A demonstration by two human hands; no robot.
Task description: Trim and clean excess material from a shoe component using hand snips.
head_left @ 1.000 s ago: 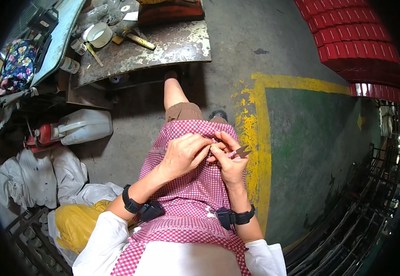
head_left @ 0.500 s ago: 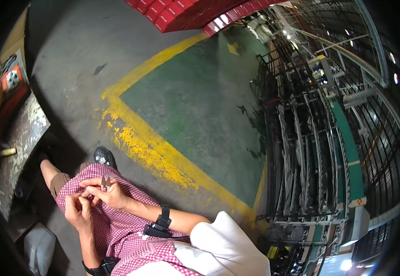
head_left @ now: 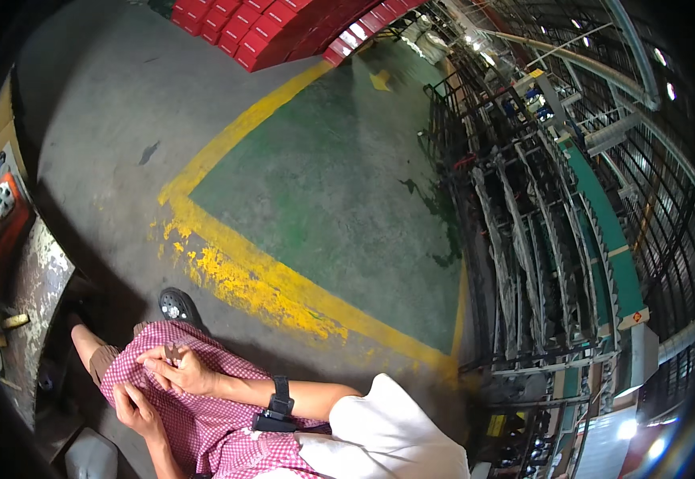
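Both hands rest on the pink checked apron (head_left: 203, 415) spread over the person's lap at the lower left. The right hand (head_left: 178, 369) has its fingers curled shut, pinching a small dark object (head_left: 173, 350) against the cloth; the left hand (head_left: 136, 409) lies just below, its fingers bent and pressing the fabric. A black wrist strap (head_left: 279, 403) circles the right forearm. Yellow floor lines (head_left: 267, 287) run nearby.
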